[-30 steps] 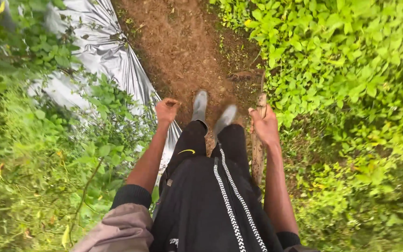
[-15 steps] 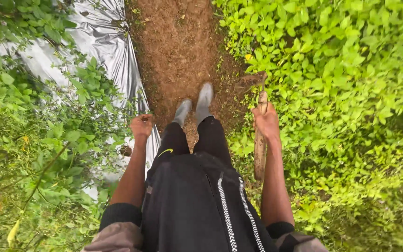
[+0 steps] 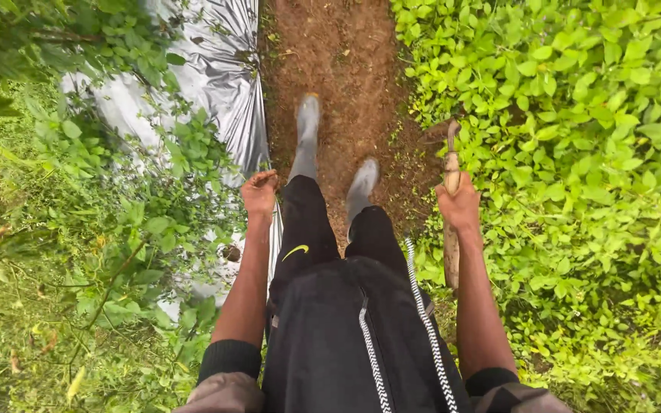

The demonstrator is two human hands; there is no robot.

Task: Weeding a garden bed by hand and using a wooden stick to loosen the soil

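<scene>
Head view: right hand [image 3: 460, 205] grips wooden-handled tool [image 3: 451, 222]; left hand [image 3: 258, 191] fisted, empty.

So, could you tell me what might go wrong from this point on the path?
The right hand carries a wooden-handled tool close beside the leg, its head pointing forward: a stumble could bring it against the boots. The silver plastic sheet edges the narrow dirt path and may be slippery underfoot. Dense weeds could hide uneven ground.
</scene>
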